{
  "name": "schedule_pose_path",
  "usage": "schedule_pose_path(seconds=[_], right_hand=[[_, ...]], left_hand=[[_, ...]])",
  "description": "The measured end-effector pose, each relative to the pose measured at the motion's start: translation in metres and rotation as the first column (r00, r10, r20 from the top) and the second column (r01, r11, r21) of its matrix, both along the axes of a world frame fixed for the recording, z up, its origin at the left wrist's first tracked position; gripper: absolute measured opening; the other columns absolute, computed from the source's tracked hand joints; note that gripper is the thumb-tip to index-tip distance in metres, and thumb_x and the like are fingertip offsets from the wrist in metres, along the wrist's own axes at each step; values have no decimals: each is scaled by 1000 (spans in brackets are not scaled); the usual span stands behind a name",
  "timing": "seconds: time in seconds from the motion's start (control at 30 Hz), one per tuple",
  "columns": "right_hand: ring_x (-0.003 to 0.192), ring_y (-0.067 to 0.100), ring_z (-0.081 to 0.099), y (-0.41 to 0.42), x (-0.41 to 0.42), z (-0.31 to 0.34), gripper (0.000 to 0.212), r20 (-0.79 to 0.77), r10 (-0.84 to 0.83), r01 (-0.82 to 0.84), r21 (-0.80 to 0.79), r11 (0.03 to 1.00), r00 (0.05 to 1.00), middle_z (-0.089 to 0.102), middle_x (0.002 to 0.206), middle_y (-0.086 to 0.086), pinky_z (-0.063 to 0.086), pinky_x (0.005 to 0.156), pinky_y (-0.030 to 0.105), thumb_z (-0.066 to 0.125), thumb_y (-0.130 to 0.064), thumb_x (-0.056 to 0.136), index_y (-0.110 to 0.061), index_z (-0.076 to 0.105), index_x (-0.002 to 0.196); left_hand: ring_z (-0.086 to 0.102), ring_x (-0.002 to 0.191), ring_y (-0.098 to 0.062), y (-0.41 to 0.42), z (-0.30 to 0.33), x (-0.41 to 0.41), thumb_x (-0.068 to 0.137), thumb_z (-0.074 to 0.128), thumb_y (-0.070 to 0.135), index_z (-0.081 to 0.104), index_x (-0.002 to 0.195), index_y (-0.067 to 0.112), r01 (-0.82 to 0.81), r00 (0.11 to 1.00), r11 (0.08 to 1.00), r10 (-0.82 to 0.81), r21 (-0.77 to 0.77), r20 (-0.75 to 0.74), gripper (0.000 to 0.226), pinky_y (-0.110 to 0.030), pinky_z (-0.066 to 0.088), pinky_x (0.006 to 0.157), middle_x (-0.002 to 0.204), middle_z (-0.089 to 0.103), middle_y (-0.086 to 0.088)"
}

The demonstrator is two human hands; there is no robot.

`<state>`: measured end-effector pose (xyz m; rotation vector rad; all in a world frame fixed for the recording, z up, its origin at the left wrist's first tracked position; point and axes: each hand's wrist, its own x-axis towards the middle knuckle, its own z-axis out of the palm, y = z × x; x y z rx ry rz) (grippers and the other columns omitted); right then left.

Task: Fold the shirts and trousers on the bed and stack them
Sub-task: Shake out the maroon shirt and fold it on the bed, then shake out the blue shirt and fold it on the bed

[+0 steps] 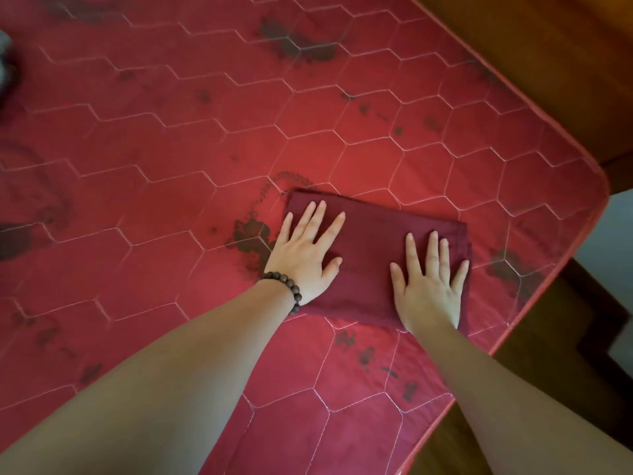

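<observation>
So from the head view we've got a dark maroon garment (373, 258) folded down into a compact rectangle, sitting right of centre in the frame, near the rounded corner of the red quilted mattress (171, 149). We can't tell if it's a shirt or trousers at this point, it's just a tidy block of cloth. Our left hand (305, 255) is flat on its left end, fingers spread and straight, nothing gripped, with a wooden bead bracelet (286, 286) on that wrist. Our right hand (428, 286) is flat on the right end the same way, palm down, pressing rather than holding. Looks to us like we're smoothing the final fold. There's a grey blurry something at the far upper left edge, can't say what. What could go wrong: the fold sits close to the mattress edge at the right, so a sideways push while flattening could slide it toward the drop. Also, lifting it one-handed would probably let the layers flop open, since nothing pins them together.
</observation>
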<state>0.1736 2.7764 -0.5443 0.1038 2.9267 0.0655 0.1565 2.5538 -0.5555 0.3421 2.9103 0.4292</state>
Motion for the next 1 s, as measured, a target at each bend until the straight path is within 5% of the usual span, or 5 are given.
schedule_pose_path(seconds=[0.4,0.63,0.73,0.83,1.0], right_hand=[[133,34,45,-213,63,42,52,-154,452,-477,-307,823,879,50,139,21,32,111,55,65,-17,89,-10,52,138],[145,25,25,-369,114,38,50,-56,732,-684,-408,604,679,31,154,12,16,120,43,48,-30,98,-21,38,146],[147,25,17,-426,121,37,57,-92,818,-770,-411,488,568,20,158,10,15,120,46,53,-33,96,-24,32,149],[150,25,0,-480,115,33,75,-106,876,-841,-353,410,471,0,163,6,8,120,50,58,-40,92,-32,14,153],[149,28,-11,-527,106,8,80,157,908,-869,-268,417,387,-14,162,1,2,119,54,46,-57,93,-39,-4,152]], left_hand=[[5,150,-21,-186,55,162,98,34,43,18,154,13,-538,842,841,540,-54,15,65,-42,8,122,161,16,-5],[32,141,-35,-320,67,262,84,67,33,48,140,7,-794,608,597,786,-115,-114,64,-53,30,113,148,41,-20],[18,147,-35,-364,59,292,85,61,48,33,150,13,-811,576,550,811,-197,-107,79,-55,18,116,156,26,-19],[-8,149,-31,-399,42,303,82,45,68,-6,154,30,-816,538,525,843,-244,14,96,-53,5,118,162,-9,-10],[-25,145,-22,-413,-1,307,87,21,74,-29,137,47,-758,586,613,790,-223,181,76,-51,-7,118,156,-30,4]])
